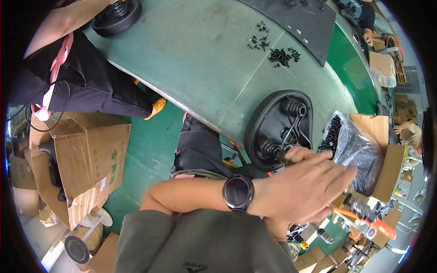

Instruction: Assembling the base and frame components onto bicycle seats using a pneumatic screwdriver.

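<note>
A black bicycle saddle (269, 119) with coil springs and bent metal rails lies upside down at the near table edge. My left hand (304, 187), with a dark watch on its wrist, reaches across to the right over the saddle's near end. Its fingers are stretched out, slightly apart. Underneath it my right hand is mostly hidden, and only part of the right forearm (277, 228) shows. Curled fingertips (297, 154) sit by the near spring; whose hand they belong to is unclear. An orange tool (381, 227) appears right of the hands.
Loose black screws (283, 57) lie on the green table (191, 54). A plastic-lined carton (364, 150) of black parts stands right. Another person's arm (68, 22) is by a second saddle (116, 20), far left. Cardboard boxes (91, 159) stand on the floor left.
</note>
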`<state>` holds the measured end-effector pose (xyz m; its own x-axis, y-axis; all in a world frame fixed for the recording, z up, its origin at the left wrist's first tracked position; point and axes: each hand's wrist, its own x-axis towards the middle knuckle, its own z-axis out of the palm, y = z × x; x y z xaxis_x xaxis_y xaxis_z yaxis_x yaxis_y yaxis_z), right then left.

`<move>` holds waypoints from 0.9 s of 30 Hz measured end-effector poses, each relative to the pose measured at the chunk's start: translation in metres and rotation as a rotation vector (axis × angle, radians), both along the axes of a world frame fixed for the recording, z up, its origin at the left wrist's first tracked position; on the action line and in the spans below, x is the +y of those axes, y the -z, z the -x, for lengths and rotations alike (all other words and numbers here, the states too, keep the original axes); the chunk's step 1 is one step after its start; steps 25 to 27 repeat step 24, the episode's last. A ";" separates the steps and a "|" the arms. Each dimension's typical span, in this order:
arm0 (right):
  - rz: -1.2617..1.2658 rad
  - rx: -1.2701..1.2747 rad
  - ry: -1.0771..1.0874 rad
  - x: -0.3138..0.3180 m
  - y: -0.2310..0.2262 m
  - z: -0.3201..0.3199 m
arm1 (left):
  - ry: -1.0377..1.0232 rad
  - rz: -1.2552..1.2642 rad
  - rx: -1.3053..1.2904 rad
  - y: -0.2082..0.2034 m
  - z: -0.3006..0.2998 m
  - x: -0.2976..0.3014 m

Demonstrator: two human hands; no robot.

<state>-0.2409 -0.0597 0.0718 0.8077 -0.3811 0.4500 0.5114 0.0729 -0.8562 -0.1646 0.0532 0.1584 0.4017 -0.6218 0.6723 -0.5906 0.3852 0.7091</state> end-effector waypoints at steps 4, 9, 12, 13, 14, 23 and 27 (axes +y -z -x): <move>0.128 0.111 0.113 0.018 -0.023 -0.005 | 0.180 -0.151 0.035 -0.003 0.000 -0.002; -0.015 0.093 0.268 0.023 -0.014 -0.003 | 0.122 -0.063 0.105 0.022 -0.002 -0.003; 0.041 -0.131 0.272 0.023 -0.002 -0.016 | -0.023 -0.031 0.187 0.090 -0.039 0.035; 0.054 -0.106 0.400 0.030 -0.003 -0.022 | -0.031 -0.182 0.197 0.116 -0.040 0.044; 0.052 -0.102 0.393 0.028 -0.003 -0.023 | -0.050 -0.329 0.203 0.136 -0.040 0.047; 0.160 -0.155 0.302 0.024 -0.001 -0.021 | -0.115 -0.439 0.135 0.154 -0.026 0.029; 0.157 -0.150 0.307 0.024 0.001 -0.021 | -0.109 -0.444 0.137 0.156 -0.026 0.028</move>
